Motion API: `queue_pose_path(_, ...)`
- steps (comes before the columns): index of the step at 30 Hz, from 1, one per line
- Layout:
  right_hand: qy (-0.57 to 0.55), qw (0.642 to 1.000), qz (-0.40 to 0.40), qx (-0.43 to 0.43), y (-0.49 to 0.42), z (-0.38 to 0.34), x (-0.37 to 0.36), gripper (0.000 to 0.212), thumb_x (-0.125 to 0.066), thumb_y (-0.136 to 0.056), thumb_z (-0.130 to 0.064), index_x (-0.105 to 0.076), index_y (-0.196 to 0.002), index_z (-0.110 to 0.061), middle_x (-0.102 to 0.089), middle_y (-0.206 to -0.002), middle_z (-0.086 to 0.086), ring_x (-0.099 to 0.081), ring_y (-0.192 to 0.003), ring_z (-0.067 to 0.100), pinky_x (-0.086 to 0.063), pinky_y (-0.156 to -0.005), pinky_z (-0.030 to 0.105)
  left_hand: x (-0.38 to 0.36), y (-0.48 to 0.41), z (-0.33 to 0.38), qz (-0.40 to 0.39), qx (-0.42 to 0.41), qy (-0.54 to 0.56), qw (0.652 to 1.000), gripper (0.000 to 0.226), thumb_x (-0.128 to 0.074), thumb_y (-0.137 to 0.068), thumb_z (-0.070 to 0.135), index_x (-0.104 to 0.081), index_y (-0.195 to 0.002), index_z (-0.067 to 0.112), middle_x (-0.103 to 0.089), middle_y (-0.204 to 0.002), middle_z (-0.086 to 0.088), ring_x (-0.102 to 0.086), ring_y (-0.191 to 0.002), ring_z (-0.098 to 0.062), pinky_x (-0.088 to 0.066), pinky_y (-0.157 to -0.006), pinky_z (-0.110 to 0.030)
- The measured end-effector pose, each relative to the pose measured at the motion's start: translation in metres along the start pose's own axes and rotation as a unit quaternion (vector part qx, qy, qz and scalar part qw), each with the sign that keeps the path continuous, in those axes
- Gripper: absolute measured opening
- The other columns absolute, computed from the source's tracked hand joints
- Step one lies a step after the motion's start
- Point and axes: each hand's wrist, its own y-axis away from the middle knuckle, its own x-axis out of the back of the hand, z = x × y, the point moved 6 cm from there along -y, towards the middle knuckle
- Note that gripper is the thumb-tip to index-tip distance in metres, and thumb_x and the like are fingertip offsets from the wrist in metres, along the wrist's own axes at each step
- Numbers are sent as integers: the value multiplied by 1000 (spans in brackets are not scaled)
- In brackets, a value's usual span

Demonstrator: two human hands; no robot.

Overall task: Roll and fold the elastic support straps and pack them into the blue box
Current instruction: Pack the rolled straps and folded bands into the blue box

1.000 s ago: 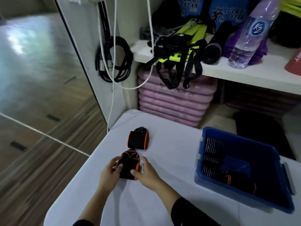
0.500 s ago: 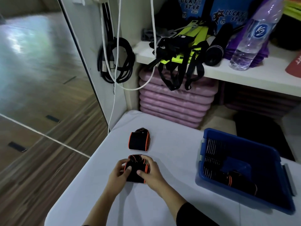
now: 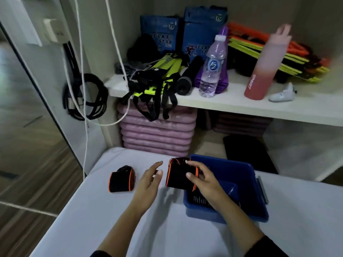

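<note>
- white table [image 3: 167, 229]: a second rolled black strap with orange edging [image 3: 121, 179] lies on it to my left, well apart from the box, and i could overlook it.
- blue plastic box [image 3: 204, 213]: the black, orange-trimmed elastic roll [image 3: 178, 177] i carry hangs over its left rim and may catch there and fall outside.
- my right hand [image 3: 206, 184] alone pinches that roll, so a slack grip could let it spring open.
- my left hand [image 3: 148, 182] is spread and holds nothing, too far off to catch the roll.

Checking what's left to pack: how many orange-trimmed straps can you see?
2. One rolled strap lies on the table left of the left hand; the other strap is gripped by the right hand over the blue box's left edge. More may be hidden inside the box.
</note>
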Motion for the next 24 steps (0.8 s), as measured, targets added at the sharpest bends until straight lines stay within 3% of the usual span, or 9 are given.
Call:
queue_pose_path(2,9,999,39,-14,4,1,34,30,-63,-89,-15,-60,-114,-32,-64,-113,7,-66,-93,13,-55,-77,23,-20,-7,2,-12,-11,-48,999,34,-44,-96,34,-46,-129,38,-52,-113,3,-55,-89,-5,-43,-82,-16)
queue_pose_path(4,15,997,74,-30,7,7,65,29,-62,-89,-16,-59,-113,-33,-65,-112,10,-67,-94,20,-57,-79,32,-40,-13,3,-36,-14,-91,995,39,-46,-95,32,-42,-133,33,-48,-118,1,-56,-85,-6,-42,-78,-14)
queue_pose_path(6,23,994,101,-37,10,17,92,29,-61,-89,-14,-59,-112,-31,-62,-116,9,-65,-98,23,-56,-85,38,-58,-18,-2,-67,-8,-120,990,43,-48,-95,30,-38,-137,31,-42,-126,0,-56,-96,-14,-43,-90,-24)
queue_pose_path(8,27,991,119,-48,10,31,113,28,-60,-90,-12,-58,-111,-30,-60,-116,9,-65,-94,23,-57,-79,33,-71,-24,-10,-90,-4,-150,985,47,-49,-94,28,-35,-139,28,-37,-135,-4,-50,-114,-22,-40,-103,-35)
queue_pose_path(10,40,987,143,-68,4,51,131,28,-59,-90,-11,-57,-111,-30,-56,-121,11,-64,-97,26,-57,-79,36,-80,-29,-17,-105,5,-176,979,50,-49,-94,30,-33,-141,25,-34,-139,-8,-42,-124,-25,-37,-107,-41)
queue_pose_path(13,62,980,166,-89,-8,80,148,30,-61,-89,-9,-58,-103,-35,-50,-129,12,-59,-107,29,-53,-91,44,-90,-34,-21,-122,16,-199,972,52,-47,-94,33,-30,-142,25,-32,-142,-8,-39,-127,-26,-37,-107,-43)
queue_pose_path(17,70,978,160,-117,-23,104,151,29,-58,-89,0,-56,-101,-26,-50,-129,14,-56,-109,27,-52,-81,29,-99,-37,-25,-139,6,-208,968,52,-47,-94,32,-29,-142,25,-33,-142,-7,-39,-126,-25,-38,-107,-43)
queue_pose_path(21,97,973,160,-136,-34,117,155,34,-55,-89,3,-54,-95,-31,-48,-130,16,-55,-111,31,-52,-87,35,-103,-38,-31,-144,2,-202,969,51,-46,-94,31,-28,-142,27,-35,-140,-2,-40,-124,-20,-38,-106,-39)
queue_pose_path(24,118,970,159,-140,-36,117,155,30,-55,-88,4,-54,-102,-22,-49,-127,12,-53,-112,28,-50,-83,28,-106,-39,-33,-144,-5,-200,969,51,-45,-95,31,-27,-142,27,-35,-141,1,-40,-123,-17,-39,-106,-38)
